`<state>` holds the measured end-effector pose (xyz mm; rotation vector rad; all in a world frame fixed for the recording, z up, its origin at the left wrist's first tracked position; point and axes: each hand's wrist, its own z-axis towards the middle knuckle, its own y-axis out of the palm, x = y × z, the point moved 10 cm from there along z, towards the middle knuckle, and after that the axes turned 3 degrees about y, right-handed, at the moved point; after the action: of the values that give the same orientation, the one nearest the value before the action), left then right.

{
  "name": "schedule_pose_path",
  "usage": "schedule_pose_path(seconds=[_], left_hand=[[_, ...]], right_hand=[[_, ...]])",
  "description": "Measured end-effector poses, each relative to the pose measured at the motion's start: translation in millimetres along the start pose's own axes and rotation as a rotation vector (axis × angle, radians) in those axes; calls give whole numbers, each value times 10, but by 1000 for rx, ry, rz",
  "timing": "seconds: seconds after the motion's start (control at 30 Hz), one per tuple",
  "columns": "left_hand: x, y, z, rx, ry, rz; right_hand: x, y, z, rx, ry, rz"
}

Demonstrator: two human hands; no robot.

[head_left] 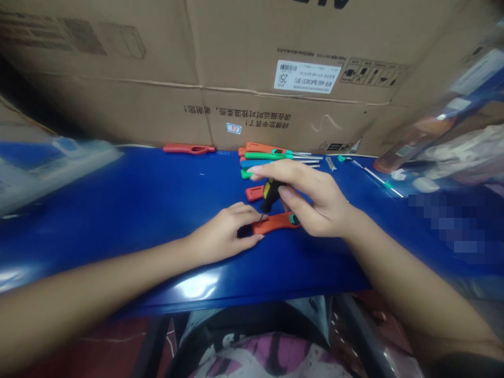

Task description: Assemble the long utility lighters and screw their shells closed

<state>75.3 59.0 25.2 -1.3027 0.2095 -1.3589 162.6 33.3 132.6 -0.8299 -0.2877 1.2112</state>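
My right hand (315, 197) is closed on a stubby screwdriver (271, 195) with a black and yellow handle. The screwdriver's thin shaft points down, and its tip meets an orange long-reach lighter (271, 224) lying on the blue table. My left hand (224, 231) grips the near-left end of that orange lighter between thumb and fingers. Part of the lighter's far end is hidden behind my right hand. Just behind it lies a red lighter (254, 193), partly covered by the screwdriver and hand. Several more lighters, among them a green lighter (265, 156), are grouped farther back with metal tubes pointing right.
A large cardboard box (149, 94) stands along the back of the blue table (157, 199). A red lighter body (189, 149) lies against it. To the right are a small metal piece (329, 164), a thin rod (381, 181) and a blurred bottle (413, 139). Blurred plastic (51, 173) is at left.
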Motion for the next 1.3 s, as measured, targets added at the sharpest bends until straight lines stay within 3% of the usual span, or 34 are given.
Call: schedule_pose_path(seconds=[0.07, 0.2, 0.27, 0.37, 0.43, 0.57, 0.73, 0.8, 0.93, 1.0, 1.1, 1.2, 1.3], left_hand=[[-3, -4, 1, 4, 0, -2], [-22, 9, 3, -2, -8, -8], [-28, 14, 6, -5, -15, -18], [-34, 13, 10, -8, -28, -23], [-28, 7, 12, -5, -24, -16], [-1, -6, 13, 4, 2, -6], [-10, 8, 14, -1, -3, -20], [-14, 10, 11, 3, -2, -8], [-21, 29, 8, -12, -8, 11], [-18, 29, 9, -17, -10, 9], [-12, 29, 8, -23, -5, 6], [-15, 24, 1, -12, 2, 14], [-25, 24, -3, -7, 0, 33]], right_hand=[[-10, -46, -1, 46, 14, 47], [-174, -159, -73, 227, -129, -219], [-203, -83, -71, 154, -167, -217], [-102, 21, -19, 22, -58, 7], [-39, -26, -2, 82, 4, 78], [-67, -127, -34, 218, -33, -97], [-28, 10, 1, 74, 37, 81], [-9, -8, 5, 101, 70, 102], [-84, -107, -23, 194, 6, -133], [-84, -45, -10, 106, 5, -123], [-37, 48, 13, -11, 63, 79], [-21, 6, 14, 54, 70, 126], [-30, -64, -14, 142, 50, -66]])
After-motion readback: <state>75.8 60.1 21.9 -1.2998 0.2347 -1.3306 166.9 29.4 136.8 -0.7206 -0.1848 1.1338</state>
